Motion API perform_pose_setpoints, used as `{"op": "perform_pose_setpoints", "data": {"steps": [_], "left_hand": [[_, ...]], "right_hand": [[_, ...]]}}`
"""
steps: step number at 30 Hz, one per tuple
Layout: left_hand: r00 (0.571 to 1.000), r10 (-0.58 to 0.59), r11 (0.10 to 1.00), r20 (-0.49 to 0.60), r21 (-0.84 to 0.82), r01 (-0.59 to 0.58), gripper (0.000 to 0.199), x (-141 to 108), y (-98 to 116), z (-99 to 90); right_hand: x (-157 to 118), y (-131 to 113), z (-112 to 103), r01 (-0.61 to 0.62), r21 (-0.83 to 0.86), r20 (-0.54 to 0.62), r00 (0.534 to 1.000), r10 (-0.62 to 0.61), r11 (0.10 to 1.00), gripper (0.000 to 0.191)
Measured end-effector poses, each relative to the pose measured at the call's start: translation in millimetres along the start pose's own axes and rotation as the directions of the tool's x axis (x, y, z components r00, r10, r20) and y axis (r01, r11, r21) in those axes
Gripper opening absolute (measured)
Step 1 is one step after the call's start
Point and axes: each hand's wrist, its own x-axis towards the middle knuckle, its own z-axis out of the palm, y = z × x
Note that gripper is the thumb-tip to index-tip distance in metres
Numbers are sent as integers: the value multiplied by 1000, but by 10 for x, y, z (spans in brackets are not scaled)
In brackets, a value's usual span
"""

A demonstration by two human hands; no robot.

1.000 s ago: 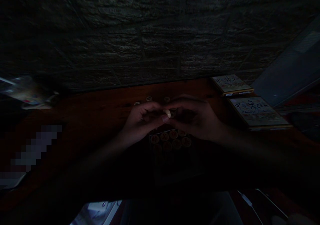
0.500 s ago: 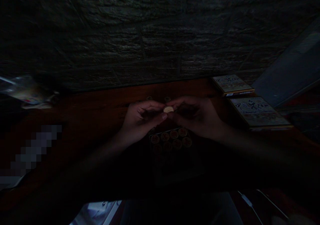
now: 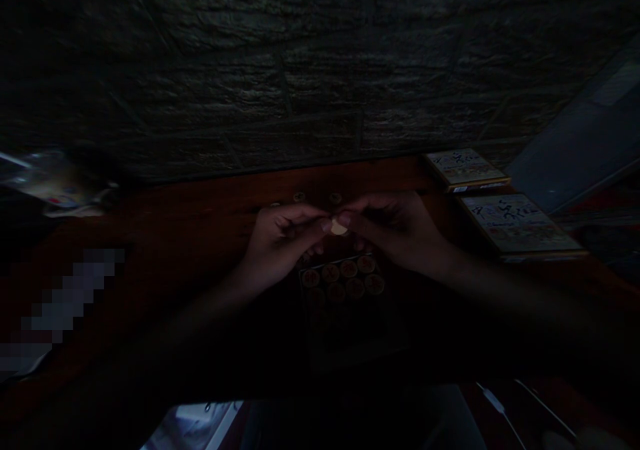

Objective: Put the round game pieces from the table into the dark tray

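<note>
Between my two hands, above the table, is a pale round Chinese chess piece (image 3: 339,228). My left hand (image 3: 281,242) pinches its left side with thumb and fingertips. On the other side, my right hand (image 3: 403,229) grips it too, the thumb lying over its upper edge. No marking shows on the piece's visible face. Just below the hands lies an open box (image 3: 367,340) holding rows of round pieces with red characters, such as one chess piece (image 3: 349,268) in the top row. Its near part is lost in darkness. Loose pieces, including one small disc (image 3: 299,197), lie beyond my hands.
Two flat printed boxes, a rear box (image 3: 467,168) and a nearer box (image 3: 517,223), lie at the right of the wooden table (image 3: 200,203). A clear plastic cup with a straw (image 3: 55,180) is at left. A stone wall (image 3: 300,70) rises behind.
The piece has tilted, showing more of its flat face. My right thumb has come up over its edge, while my left hand stays nearly in place.
</note>
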Motion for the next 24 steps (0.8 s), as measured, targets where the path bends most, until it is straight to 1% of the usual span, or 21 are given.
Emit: {"op": "perform_pose_setpoints", "data": {"steps": [5, 9, 13, 16, 20, 24], "left_hand": [[999, -44, 997, 0, -66, 44, 10, 6, -13, 6], [998, -60, 996, -1, -73, 60, 9, -5, -17, 17], [998, -56, 997, 26, -60, 57, 10, -9, 5, 28], [997, -74, 994, 30, -74, 76, 10, -10, 11, 32], [990, -129, 977, 51, -167, 135, 15, -16, -40, 21], [976, -189, 933, 107, -289, 212, 17, -20, -102, 12]], "right_hand": [[-7, 16, 5, -11, -31, 8, 1000, 11, 999, 22], [-13, 55, 10, 15, -2, 20, 1000, -15, 1000, 26], [-22, 108, 2, 28, -3, 36, 999, -28, 1000, 28], [-36, 120, -8, 67, -62, 23, 998, -66, 996, 30], [-65, 77, -12, 137, -156, 31, 990, -134, 978, 37], [-87, 9, -12, 246, -315, 57, 969, -240, 917, 27]]}}
